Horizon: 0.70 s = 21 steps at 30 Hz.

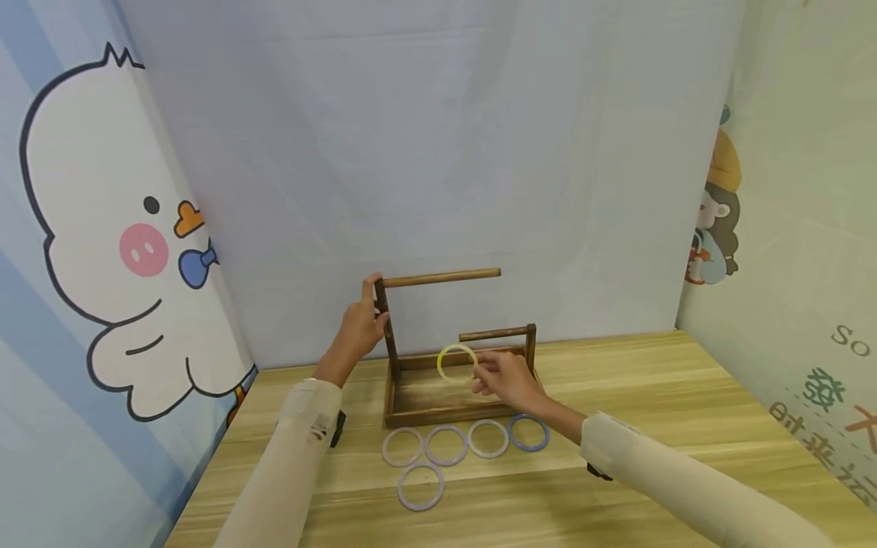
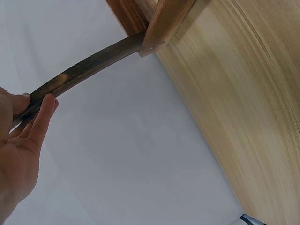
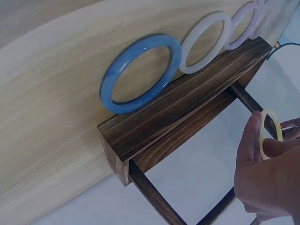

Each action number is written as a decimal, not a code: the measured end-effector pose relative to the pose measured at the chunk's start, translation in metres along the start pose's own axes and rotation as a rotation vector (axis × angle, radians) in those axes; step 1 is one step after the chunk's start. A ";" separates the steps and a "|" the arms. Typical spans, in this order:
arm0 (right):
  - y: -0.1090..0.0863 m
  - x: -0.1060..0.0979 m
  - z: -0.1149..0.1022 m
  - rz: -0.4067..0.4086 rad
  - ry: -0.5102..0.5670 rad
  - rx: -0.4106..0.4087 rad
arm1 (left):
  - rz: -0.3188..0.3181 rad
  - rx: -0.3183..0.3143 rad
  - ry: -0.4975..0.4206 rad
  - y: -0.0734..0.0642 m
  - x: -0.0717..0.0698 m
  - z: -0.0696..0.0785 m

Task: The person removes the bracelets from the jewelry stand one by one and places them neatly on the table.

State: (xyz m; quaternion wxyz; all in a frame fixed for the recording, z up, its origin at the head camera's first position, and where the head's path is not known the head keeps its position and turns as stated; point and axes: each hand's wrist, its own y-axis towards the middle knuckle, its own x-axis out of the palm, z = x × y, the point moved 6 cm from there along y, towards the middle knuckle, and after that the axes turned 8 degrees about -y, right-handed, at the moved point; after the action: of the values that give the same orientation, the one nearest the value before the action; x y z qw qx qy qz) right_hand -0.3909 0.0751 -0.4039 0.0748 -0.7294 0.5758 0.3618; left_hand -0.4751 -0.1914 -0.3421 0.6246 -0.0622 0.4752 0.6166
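Observation:
My left hand (image 1: 359, 327) grips the tall left post (image 2: 79, 70) of a dark wooden bangle stand (image 1: 438, 416) near its top. My right hand (image 1: 510, 377) pinches a pale yellow bangle (image 1: 440, 364) by its right side, in front of the stand and just below its short bar (image 1: 496, 333). The bangle is held up with its opening facing me. Above, a longer bar (image 1: 441, 278) runs rightward from the tall post, its right end free. Both bars carry nothing. The right wrist view shows the yellow bangle edge-on between thumb and fingers.
Along the stand's front lie a blue bangle (image 3: 108, 84), a white bangle (image 1: 489, 456) and two pale lavender ones. Another lavender bangle (image 1: 421, 508) lies nearer me. The wooden table (image 1: 617, 472) meets a pale cloth backdrop (image 1: 438, 152); printed panels flank both sides.

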 end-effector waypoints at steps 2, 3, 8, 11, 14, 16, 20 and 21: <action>-0.004 0.001 -0.001 -0.016 -0.011 0.000 | -0.001 0.001 -0.003 0.000 0.000 0.000; -0.006 0.001 -0.001 -0.025 -0.012 0.006 | -0.004 -0.001 -0.006 0.000 0.000 0.000; -0.016 0.002 -0.004 -0.065 0.007 0.013 | -0.011 -0.007 -0.011 0.000 -0.001 0.001; -0.022 0.004 -0.005 -0.099 0.038 0.006 | -0.013 -0.011 -0.013 0.000 -0.001 0.001; -0.029 0.008 -0.005 -0.138 0.052 -0.005 | -0.013 -0.006 -0.008 0.000 -0.001 0.001; -0.034 0.010 -0.005 -0.158 0.029 -0.022 | -0.013 -0.002 -0.003 0.000 -0.001 0.001; -0.043 0.014 -0.004 -0.199 0.035 -0.045 | -0.015 -0.001 0.003 0.000 -0.001 0.003; -0.045 0.015 -0.003 -0.211 0.040 -0.048 | -0.017 -0.004 0.007 0.000 0.000 0.003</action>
State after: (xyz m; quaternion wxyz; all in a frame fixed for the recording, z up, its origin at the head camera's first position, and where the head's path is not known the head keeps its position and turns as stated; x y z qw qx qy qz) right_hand -0.3482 0.0766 -0.4243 0.0837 -0.7946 0.4882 0.3511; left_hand -0.4738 -0.1899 -0.3403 0.6280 -0.0700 0.4756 0.6119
